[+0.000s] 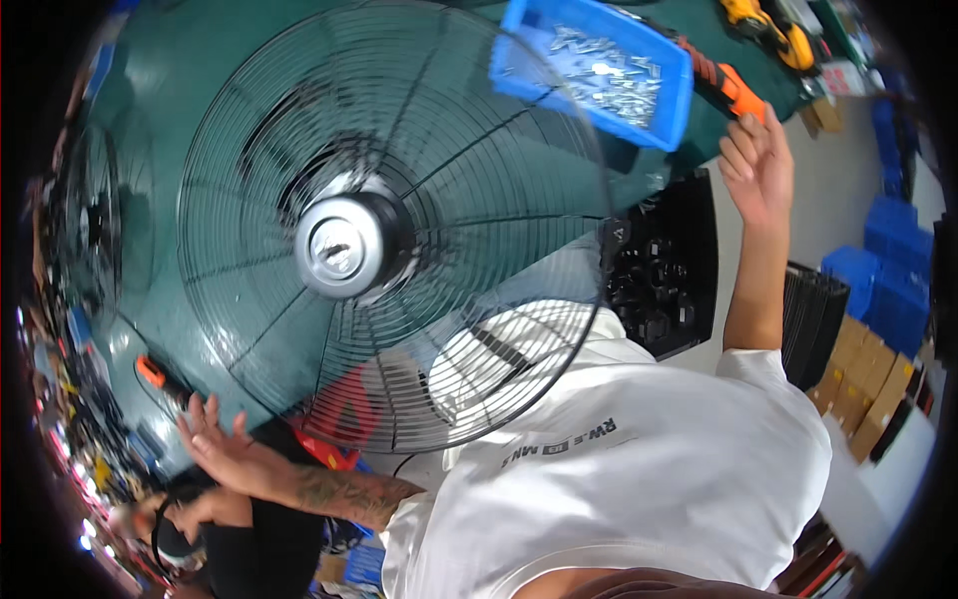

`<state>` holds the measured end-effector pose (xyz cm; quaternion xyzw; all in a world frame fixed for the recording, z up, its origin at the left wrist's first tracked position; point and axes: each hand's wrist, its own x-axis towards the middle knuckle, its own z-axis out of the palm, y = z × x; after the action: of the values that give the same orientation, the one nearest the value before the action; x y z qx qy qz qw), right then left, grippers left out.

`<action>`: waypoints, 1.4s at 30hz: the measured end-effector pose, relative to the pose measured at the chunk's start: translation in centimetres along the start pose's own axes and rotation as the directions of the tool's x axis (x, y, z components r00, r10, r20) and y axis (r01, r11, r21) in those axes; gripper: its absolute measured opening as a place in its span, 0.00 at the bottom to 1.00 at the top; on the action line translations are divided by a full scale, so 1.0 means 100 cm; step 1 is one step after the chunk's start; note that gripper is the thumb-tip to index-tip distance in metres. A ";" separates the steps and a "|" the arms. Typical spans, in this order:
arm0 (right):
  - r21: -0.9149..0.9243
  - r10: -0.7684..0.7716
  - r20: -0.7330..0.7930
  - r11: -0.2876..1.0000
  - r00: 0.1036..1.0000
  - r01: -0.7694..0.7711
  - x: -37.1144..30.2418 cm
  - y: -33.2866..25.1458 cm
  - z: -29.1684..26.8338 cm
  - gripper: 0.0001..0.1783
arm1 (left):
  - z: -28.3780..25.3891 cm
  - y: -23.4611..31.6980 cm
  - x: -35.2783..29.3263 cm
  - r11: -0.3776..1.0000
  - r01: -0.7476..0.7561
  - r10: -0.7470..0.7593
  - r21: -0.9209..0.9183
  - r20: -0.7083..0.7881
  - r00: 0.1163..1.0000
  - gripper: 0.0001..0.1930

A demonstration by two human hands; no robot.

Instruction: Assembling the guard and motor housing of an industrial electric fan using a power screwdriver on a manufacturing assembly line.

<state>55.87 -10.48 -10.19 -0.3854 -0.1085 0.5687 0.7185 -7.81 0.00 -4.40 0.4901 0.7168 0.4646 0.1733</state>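
A round black wire fan guard (469, 389) with a silver-and-black hub (344, 245) fills the middle of the view, above the green table. My left hand (228, 449) is open at the lower left, its fingers spread and apart from the guard. Close to those fingers is a tool with an orange-and-black handle (153, 372). At the upper right, my right hand (760, 160) has its fingers curled in, right beside the end of an orange-and-black hand tool (736, 92). Whether its fingertips touch that tool, or enclose something small, I cannot tell.
A blue bin (675, 90) of small metal parts stands at the back right. Another wire guard (100, 215) is on the left. Dark parts lie in a black tray (699, 270) near the table edge. A person in black (261, 519) is at the lower left. Yellow-black tools (795, 45) lie far right.
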 end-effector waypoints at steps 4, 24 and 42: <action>0.142 0.137 -0.226 0.984 0.964 -0.107 0.017 -0.014 -0.031 0.27 | 0.041 0.077 0.010 0.962 -0.266 0.272 -0.059 0.240 0.932 0.27; -0.460 -0.153 -0.446 0.884 0.882 -0.080 0.088 -0.030 -0.065 0.38 | 0.414 0.253 -0.134 0.208 -0.837 0.320 -0.506 0.844 -0.431 0.20; -0.587 -0.539 -0.290 0.753 0.791 0.298 0.073 -0.003 -0.051 0.29 | 0.430 0.275 -0.077 0.986 -0.163 -0.049 -0.027 0.892 -0.449 0.12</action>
<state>61.57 -6.09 -15.54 -0.6448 -0.1752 0.2350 0.7060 40.90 17.06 -4.80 0.6998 0.2286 -0.2096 0.6435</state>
